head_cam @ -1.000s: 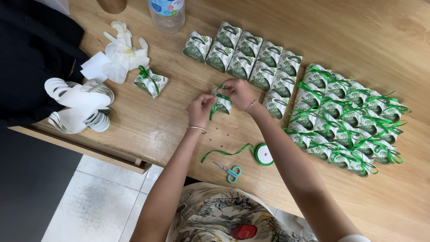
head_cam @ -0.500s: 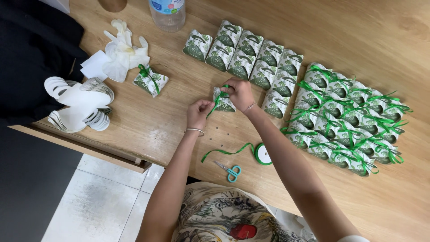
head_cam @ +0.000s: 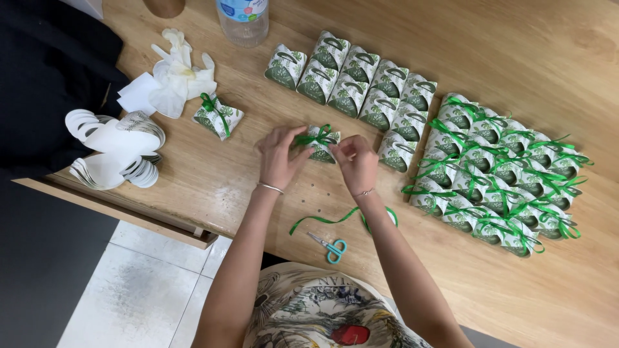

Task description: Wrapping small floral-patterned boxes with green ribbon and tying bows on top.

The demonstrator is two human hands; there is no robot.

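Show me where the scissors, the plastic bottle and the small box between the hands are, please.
scissors (head_cam: 329, 246), head view, on the teal handles.
plastic bottle (head_cam: 243, 26), head view, on its clear lower body.
small box (head_cam: 320, 145), head view, on its patterned side below the green bow.

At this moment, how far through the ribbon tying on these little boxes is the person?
Done: a block of ribboned boxes at the right, plus a tied box set apart. In hand: the left hand and right hand pinch a green bow on one box. Left: about a dozen unribboned boxes in rows. Loose ribbon and scissors lie near the table edge.
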